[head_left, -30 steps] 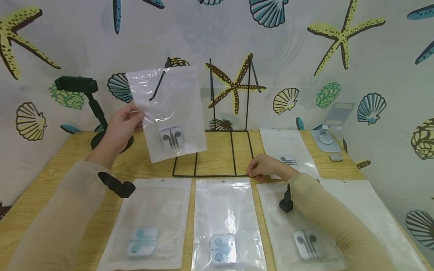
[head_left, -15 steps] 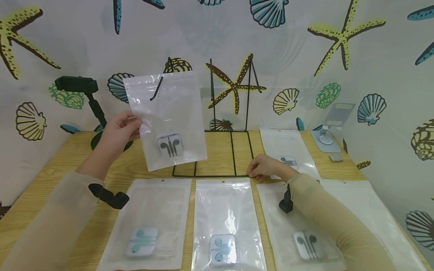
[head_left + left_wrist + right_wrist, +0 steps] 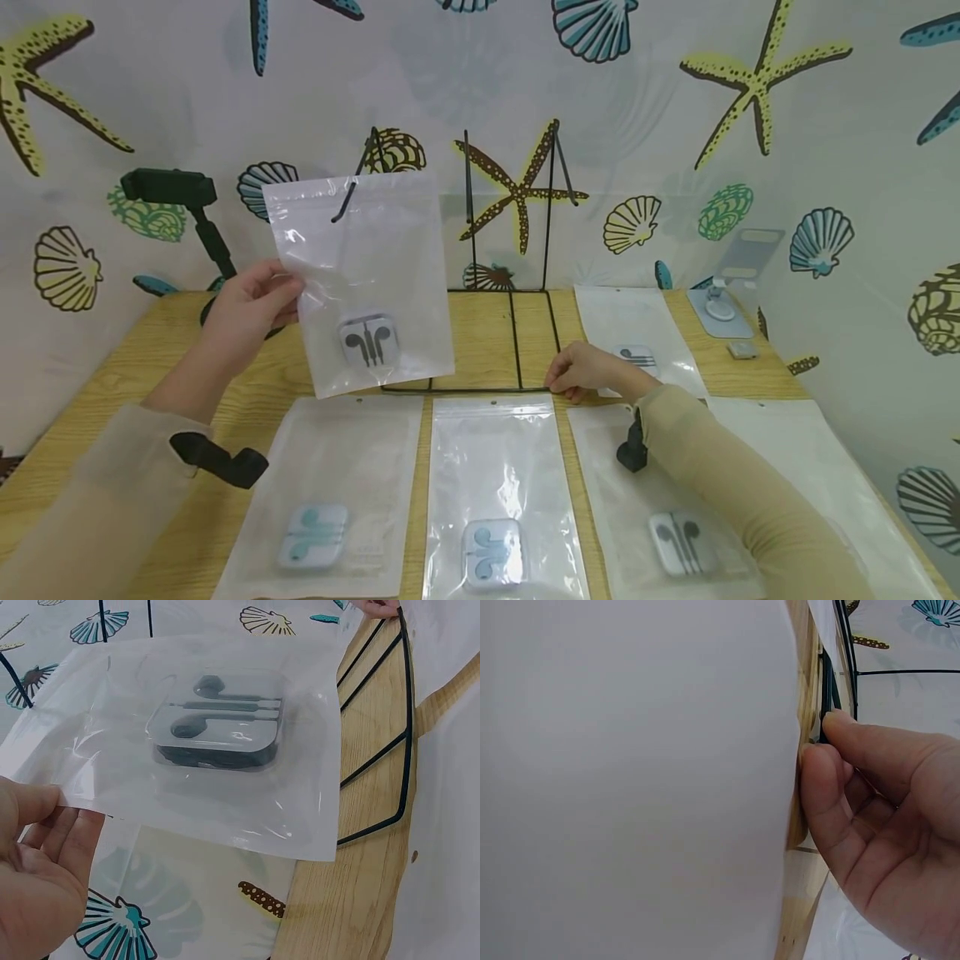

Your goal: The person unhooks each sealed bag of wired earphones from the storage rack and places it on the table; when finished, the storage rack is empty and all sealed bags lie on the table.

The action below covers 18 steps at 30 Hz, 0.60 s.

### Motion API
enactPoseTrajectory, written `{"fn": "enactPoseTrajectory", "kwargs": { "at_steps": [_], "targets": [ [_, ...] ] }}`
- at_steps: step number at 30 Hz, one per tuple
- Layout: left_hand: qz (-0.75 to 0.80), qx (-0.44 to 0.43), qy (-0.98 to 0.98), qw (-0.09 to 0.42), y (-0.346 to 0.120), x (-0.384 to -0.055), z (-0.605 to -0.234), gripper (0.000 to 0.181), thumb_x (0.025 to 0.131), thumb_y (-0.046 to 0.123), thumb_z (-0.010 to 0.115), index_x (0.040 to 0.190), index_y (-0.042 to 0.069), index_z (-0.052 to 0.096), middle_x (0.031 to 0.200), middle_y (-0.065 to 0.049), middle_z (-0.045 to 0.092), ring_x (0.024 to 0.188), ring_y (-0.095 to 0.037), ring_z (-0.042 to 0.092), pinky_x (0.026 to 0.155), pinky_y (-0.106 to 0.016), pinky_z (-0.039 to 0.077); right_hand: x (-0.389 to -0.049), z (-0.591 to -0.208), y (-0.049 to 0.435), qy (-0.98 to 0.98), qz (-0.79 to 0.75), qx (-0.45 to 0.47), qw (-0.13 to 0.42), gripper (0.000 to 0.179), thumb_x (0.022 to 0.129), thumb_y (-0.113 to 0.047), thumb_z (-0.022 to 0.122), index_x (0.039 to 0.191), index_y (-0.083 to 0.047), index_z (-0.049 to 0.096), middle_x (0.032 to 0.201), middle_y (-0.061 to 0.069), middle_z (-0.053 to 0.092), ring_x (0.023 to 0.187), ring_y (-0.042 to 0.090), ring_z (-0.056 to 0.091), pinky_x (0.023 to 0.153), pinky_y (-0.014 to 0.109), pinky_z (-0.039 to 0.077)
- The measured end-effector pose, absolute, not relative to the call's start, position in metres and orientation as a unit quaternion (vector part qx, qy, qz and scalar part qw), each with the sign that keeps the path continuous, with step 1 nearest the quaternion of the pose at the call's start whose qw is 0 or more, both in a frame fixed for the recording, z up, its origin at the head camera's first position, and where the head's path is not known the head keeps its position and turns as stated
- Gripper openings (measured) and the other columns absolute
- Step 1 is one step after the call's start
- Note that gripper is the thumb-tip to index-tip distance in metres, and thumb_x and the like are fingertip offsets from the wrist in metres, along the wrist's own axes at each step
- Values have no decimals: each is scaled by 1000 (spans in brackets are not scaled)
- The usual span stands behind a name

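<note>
My left hand (image 3: 251, 312) pinches the left edge of a white zip bag (image 3: 405, 250), held upright and slightly tilted before a black wire rack (image 3: 517, 342). Inside the bag lies a clear case of earphones (image 3: 217, 720) with dark buds. One black hook (image 3: 343, 204) of the rack passes over the bag's top edge, its tip in front of the bag; whether it goes through a hole, I cannot tell. With thumb and finger, my right hand (image 3: 585, 369) grips the front right corner of the rack's base, also seen in the right wrist view.
Several more bags lie flat on the wooden table (image 3: 97, 450), including a left bag (image 3: 360, 450), a middle bag (image 3: 487, 458) and a back right bag (image 3: 622, 317). A dark stand (image 3: 168, 187) rises at back left; a grey phone stand (image 3: 723, 308) is at back right.
My left hand has moved down and a little left with the zip bag, whose top edge now sits lower along the hook. My right hand has stayed on the rack.
</note>
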State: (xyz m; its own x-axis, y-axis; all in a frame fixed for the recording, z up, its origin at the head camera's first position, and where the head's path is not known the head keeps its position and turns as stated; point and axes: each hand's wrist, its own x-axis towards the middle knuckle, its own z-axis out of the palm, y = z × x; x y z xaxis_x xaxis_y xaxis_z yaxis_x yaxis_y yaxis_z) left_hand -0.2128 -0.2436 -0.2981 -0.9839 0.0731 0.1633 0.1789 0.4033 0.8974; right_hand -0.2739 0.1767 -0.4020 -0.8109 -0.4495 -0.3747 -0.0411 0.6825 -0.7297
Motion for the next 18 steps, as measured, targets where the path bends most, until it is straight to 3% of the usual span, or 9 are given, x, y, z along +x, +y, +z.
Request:
{"fn": "enactPoseTrajectory", "kwargs": {
  "at_steps": [10,18],
  "targets": [
    [-562,-92,-820,51,-250,-196,-300,37,96,29,49,127,8,49,108,5,55,91,-5,58,76,-18,50,-274,-402,177,877,-371,-138,273,8,86,0,62,89,0,70,70,6,59,57,13,53,55,26,53],
    [-580,-112,-805,48,-254,-183,-299,25,96,19,51,120,17,56,107,5,57,88,-5,60,75,-17,50,-275,-403,177,877,-372,-134,274,8,86,0,63,89,0,70,70,6,59,57,13,54,55,27,53]
  ]
}}
